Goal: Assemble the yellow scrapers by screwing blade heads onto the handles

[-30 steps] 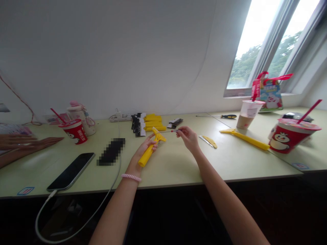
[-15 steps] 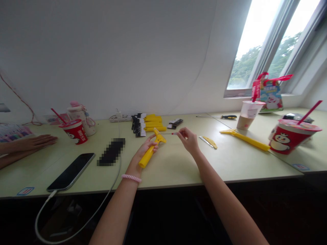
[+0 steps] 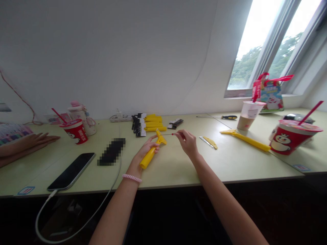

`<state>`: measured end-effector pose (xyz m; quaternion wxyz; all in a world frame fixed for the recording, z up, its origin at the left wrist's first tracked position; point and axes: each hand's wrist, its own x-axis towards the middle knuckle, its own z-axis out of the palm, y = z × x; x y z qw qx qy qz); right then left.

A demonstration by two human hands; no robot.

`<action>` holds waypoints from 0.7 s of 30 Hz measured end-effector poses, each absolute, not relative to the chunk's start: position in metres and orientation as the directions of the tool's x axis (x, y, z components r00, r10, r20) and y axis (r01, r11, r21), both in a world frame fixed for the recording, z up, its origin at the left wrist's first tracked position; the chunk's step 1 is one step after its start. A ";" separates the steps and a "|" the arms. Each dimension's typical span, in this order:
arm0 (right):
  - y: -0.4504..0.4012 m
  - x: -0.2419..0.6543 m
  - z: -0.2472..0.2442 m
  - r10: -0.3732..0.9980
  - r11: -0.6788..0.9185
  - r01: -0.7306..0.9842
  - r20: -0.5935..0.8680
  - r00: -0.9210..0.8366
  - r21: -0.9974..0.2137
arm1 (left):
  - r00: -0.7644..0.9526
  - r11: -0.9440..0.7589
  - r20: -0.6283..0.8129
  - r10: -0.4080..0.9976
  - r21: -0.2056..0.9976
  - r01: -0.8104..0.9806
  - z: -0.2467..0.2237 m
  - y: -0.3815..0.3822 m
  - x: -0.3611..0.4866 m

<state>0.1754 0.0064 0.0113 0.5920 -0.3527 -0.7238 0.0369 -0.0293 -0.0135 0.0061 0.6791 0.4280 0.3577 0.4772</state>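
My left hand (image 3: pixel 148 149) is closed round a yellow scraper (image 3: pixel 147 160), its handle slanting toward me and its head pointing away. Between the fingertips of my right hand (image 3: pixel 187 140) is the handle of a small screwdriver (image 3: pixel 167 134); a bit of red shows at the fingers. Its thin shaft reaches left to the scraper's head, and whether the tip sits in a screw is too small to tell. Right of my right hand lie a yellow blade cover and a silver blade (image 3: pixel 208 143). A second yellow scraper (image 3: pixel 245 139) rests farther right.
Several packaged yellow scrapers (image 3: pixel 150 124) and small black packs (image 3: pixel 175 123) lie at the back. Drink cups (image 3: pixel 288 137) stand at both sides. A longer screwdriver (image 3: pixel 228 117) lies near the wall. At left are a phone (image 3: pixel 71 172) on a cable and another person's hands (image 3: pixel 38 141).
Both hands keep their holds. My right hand has shifted slightly and its fingers have turned a little on the screwdriver; the scraper has barely moved to the right.
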 end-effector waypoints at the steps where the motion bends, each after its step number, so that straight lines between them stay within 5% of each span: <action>1: 0.007 0.176 0.010 0.564 0.722 0.509 0.825 -0.038 -0.469 | 0.296 0.177 -0.073 0.952 0.923 -0.342 0.006 -0.014 -0.029; 7: 0.010 0.179 0.006 0.670 0.551 0.684 0.742 -0.021 -0.478 | 0.300 0.178 -0.075 0.951 0.926 -0.334 0.005 -0.014 -0.029; 14: 0.008 0.171 0.010 0.631 0.711 0.470 0.770 -0.098 -0.523 | 0.295 0.173 -0.063 0.953 0.916 -0.362 0.002 -0.010 -0.031; 21: 0.011 0.175 0.008 0.723 0.627 0.448 0.690 -0.030 -0.638 | 0.338 0.182 -0.059 0.939 0.922 -0.343 0.003 -0.012 -0.029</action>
